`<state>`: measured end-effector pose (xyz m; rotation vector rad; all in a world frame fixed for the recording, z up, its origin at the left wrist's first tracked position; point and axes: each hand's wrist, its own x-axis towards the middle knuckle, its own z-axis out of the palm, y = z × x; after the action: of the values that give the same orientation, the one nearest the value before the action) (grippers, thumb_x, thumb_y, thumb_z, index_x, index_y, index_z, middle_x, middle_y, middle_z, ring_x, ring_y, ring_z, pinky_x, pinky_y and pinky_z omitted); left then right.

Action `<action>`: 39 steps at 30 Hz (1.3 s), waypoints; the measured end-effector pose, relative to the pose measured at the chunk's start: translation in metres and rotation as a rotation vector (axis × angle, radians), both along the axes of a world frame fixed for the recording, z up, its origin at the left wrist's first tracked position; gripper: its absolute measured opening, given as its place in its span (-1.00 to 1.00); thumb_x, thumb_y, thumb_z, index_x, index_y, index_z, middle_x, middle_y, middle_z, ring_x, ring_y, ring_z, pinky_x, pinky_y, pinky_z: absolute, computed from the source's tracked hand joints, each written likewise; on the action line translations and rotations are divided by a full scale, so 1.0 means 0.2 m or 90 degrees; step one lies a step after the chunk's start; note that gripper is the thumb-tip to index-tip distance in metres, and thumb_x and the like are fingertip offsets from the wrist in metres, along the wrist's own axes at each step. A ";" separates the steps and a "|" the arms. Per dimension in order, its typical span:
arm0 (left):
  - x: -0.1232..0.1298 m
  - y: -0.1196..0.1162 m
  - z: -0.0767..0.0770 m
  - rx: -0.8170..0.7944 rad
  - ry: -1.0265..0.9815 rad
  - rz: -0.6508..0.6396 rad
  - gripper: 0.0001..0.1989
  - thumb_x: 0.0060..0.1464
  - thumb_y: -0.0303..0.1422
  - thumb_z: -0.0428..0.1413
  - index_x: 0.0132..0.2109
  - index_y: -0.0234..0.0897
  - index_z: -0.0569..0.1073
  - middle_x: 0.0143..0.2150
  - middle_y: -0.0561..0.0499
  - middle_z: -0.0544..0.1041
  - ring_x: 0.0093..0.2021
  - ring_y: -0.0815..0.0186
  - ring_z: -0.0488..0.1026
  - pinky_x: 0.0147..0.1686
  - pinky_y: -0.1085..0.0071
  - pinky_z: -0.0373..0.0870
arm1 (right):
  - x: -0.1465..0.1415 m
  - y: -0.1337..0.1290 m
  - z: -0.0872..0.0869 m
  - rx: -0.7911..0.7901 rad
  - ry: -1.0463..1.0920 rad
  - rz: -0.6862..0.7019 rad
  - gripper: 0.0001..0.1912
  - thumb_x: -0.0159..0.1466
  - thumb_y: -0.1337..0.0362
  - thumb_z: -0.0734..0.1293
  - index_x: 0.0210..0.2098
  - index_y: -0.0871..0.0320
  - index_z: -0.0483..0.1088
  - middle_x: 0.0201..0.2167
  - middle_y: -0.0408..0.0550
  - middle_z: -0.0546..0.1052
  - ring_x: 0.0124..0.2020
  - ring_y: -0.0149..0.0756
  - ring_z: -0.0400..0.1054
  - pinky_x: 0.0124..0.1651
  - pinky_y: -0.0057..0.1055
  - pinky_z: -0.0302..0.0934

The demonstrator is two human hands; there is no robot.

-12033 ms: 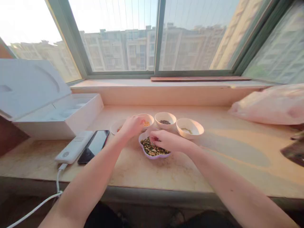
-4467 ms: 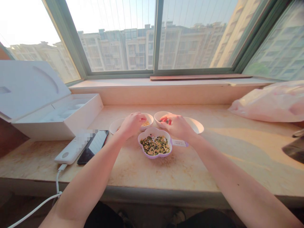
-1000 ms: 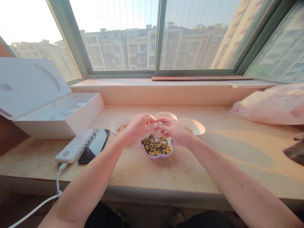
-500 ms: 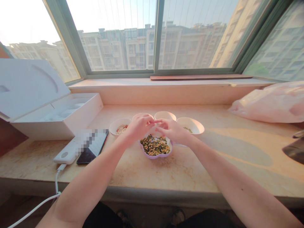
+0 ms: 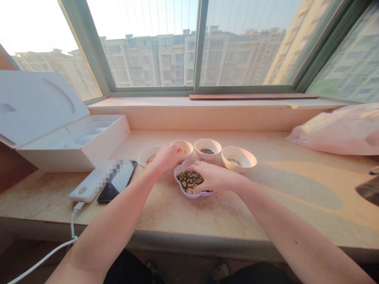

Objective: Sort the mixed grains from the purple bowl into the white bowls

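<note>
A purple scalloped bowl [image 5: 189, 194] holds mixed dark, green and tan beans. My right hand [image 5: 211, 176] reaches over its right side with fingers apart, fingertips at the beans. My left hand [image 5: 169, 156] is closed at the near left edge of a white bowl with yellowish bits [image 5: 189, 145]; whatever its fingers hold is too small to make out. Around them stand a white bowl with reddish and pale pieces [image 5: 142, 157], a white bowl with dark beans [image 5: 217, 144] and a white bowl with green beans [image 5: 251, 159].
At the left are an open white box [image 5: 103, 138], a white power bank [image 5: 85, 189] with a cable, and a black phone [image 5: 111, 191]. A pinkish plastic bag [image 5: 340, 130] lies at the right. A dark object [image 5: 368, 191] sits at the right edge.
My hands have moved apart. The left went to the white bowl with yellowish bits, while the right came down over the purple bowl. The contents of the back bowls now show.
</note>
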<state>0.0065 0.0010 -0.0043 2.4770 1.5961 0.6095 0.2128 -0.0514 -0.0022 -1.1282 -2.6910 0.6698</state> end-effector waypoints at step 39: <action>0.09 -0.21 0.08 -0.069 0.155 -0.327 -0.83 0.21 -0.40 0.12 -0.12 -0.24 0.59 -0.02 -0.05 0.61 -0.08 0.24 0.55 -0.08 0.36 0.42 | 0.19 0.23 -0.02 0.204 0.272 -0.428 -0.80 0.35 0.31 0.31 -0.13 0.09 0.59 -0.12 -0.03 0.68 -0.15 -0.19 0.51 -0.03 -0.23 0.36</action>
<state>0.0242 -0.0412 0.0118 2.7930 0.9427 0.1478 0.2498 -0.0049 -0.0061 -1.4686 -1.8155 0.2994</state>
